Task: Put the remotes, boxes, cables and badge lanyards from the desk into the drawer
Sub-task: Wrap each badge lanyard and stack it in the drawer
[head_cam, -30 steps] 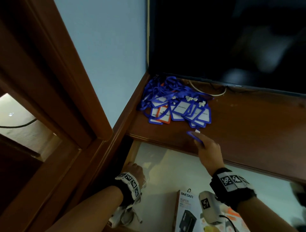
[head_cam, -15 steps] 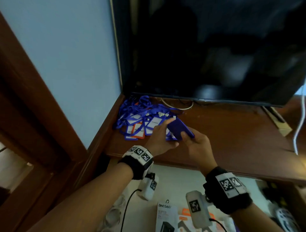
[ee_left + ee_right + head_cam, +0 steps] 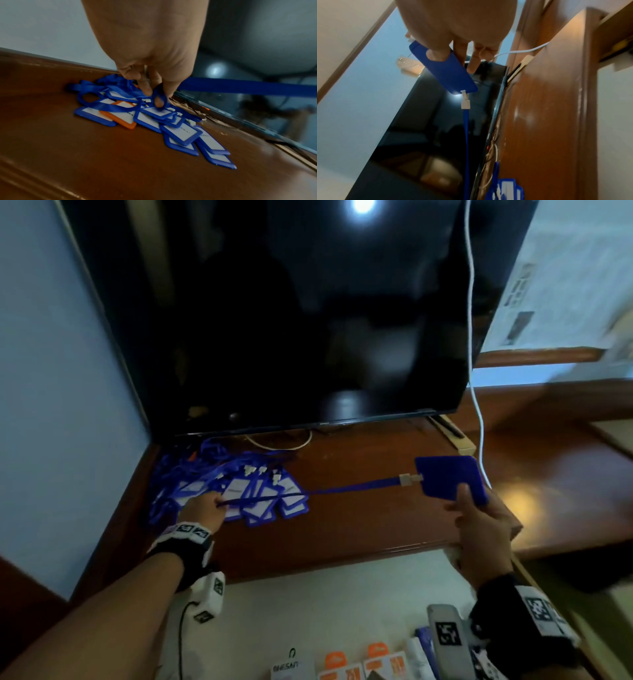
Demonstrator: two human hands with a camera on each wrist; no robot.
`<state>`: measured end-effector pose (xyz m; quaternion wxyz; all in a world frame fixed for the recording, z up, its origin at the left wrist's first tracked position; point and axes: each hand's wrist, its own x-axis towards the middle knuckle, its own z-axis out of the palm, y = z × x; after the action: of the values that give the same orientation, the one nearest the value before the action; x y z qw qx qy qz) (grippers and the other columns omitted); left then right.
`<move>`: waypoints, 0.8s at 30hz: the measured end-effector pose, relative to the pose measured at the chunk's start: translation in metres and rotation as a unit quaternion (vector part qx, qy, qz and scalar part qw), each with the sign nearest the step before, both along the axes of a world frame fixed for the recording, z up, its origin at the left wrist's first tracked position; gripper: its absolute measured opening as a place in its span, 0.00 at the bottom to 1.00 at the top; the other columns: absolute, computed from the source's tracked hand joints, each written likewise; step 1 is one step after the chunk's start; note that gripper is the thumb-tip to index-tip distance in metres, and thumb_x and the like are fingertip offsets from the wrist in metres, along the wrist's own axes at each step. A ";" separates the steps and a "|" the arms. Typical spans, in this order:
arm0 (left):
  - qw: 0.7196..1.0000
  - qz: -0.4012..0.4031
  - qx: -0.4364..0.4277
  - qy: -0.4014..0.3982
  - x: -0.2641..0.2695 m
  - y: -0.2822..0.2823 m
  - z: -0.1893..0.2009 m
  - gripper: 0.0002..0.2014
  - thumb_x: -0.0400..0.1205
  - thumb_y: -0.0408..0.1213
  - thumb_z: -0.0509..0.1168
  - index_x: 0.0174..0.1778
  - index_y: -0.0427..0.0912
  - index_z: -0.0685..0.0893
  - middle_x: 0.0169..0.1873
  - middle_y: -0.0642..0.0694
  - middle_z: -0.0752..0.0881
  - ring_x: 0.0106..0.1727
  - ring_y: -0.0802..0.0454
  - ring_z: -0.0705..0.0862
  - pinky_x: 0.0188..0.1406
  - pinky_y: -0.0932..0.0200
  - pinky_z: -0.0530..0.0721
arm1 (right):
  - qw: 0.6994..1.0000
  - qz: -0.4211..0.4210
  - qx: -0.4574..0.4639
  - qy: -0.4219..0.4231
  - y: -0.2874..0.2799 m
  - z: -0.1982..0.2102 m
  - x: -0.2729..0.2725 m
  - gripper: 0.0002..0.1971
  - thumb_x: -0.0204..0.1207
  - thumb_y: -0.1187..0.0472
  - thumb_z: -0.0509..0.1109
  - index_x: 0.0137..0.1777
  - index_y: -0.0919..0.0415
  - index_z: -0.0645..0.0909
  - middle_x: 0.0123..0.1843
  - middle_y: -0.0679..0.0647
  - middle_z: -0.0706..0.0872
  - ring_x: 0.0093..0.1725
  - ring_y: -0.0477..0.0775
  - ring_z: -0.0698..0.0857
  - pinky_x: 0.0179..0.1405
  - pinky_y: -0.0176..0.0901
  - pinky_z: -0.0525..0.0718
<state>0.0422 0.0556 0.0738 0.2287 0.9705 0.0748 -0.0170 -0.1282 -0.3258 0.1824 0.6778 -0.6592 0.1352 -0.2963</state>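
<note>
I've just pulled one badge holder rightward off the pile — my right hand pinches it, my left hand pinches its strap taut between them — ready, I judge, for the drawer below my wrists

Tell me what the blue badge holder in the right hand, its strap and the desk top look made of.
Blue rectangular badge holder: likely matte moulded plastic, since it stays flat and rigid in the pinch. Flat blue lanyard strap: seemingly woven fabric ribbon, thin and pulled taut toward the left hand; a pale clip, probably plastic, joins it. Reddish-brown desk top: apparently varnished wood, glossy with a lamp reflection.
</note>
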 end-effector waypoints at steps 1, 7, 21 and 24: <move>1.000 0.014 -0.015 0.007 0.001 0.002 -0.001 0.07 0.83 0.39 0.65 0.53 0.42 0.86 0.50 0.39 0.88 0.48 0.40 0.86 0.48 0.49 0.85 | 1.000 -0.009 0.013 0.006 -0.006 -0.005 -0.005 0.10 0.84 0.61 0.61 0.45 0.48 0.81 0.43 0.60 0.84 0.35 0.43 0.82 0.40 0.43 0.75; 0.981 0.063 -0.183 -0.003 -0.025 -0.040 0.003 0.18 0.77 0.36 0.71 0.63 0.47 0.82 0.68 0.41 0.77 0.63 0.39 0.79 0.59 0.49 0.79 | 0.994 0.019 0.106 0.019 -0.012 -0.045 -0.020 0.11 0.80 0.68 0.65 0.53 0.52 0.84 0.51 0.65 0.88 0.44 0.52 0.88 0.39 0.35 0.84; 0.817 0.038 -0.538 0.206 -0.171 -0.197 0.031 0.15 0.81 0.47 0.67 0.55 0.40 0.88 0.53 0.38 0.89 0.54 0.43 0.87 0.60 0.44 0.82 | 0.934 0.321 -0.156 0.017 0.032 -0.109 -0.040 0.27 0.64 0.76 0.66 0.64 0.61 0.84 0.70 0.53 0.82 0.72 0.50 0.78 0.65 0.51 0.81; 0.793 0.068 -0.582 0.168 -0.185 -0.192 0.025 0.12 0.82 0.37 0.67 0.59 0.37 0.86 0.54 0.36 0.89 0.54 0.41 0.88 0.57 0.46 0.85 | 0.912 0.396 -0.099 0.032 0.036 -0.111 -0.045 0.36 0.54 0.80 0.58 0.63 0.56 0.85 0.70 0.54 0.81 0.73 0.53 0.77 0.66 0.56 0.81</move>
<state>-0.1428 -0.1361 0.0987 0.7344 0.6285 0.1541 -0.2048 -0.1732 -0.2895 0.0710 0.6662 -0.7316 -0.1448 0.0058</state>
